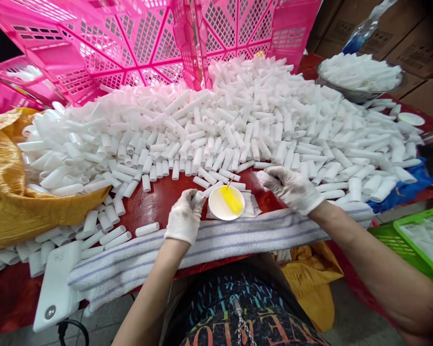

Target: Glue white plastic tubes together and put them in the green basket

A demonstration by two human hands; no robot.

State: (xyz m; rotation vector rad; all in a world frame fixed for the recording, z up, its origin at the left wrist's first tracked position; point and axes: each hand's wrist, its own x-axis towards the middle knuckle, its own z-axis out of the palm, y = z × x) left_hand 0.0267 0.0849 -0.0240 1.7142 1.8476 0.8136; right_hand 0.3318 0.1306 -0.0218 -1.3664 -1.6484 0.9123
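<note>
My left hand (185, 216), in a white knitted glove, is closed just left of a small white dish (218, 207). A pale bit shows at its fingertips, too small to name. In the dish lies a yellow sponge-like piece (232, 199) with a thin stick standing up from it. My right hand (292, 188), in a glove with greyed fingers, is right of the dish. Its thumb and fingers pinch a white plastic tube (261, 179), partly hidden. A heap of short white tubes (238, 115) spreads behind both hands, with a few loose ones near the dish.
Pink plastic crates (151, 43) rise behind the heap. A metal bowl (361, 93) of tubes stands back right. A striped towel (238, 235) lines the red table's front edge. At left are a yellow sack (7, 192) and white power bank (56, 283); a green basket (393, 240) sits right.
</note>
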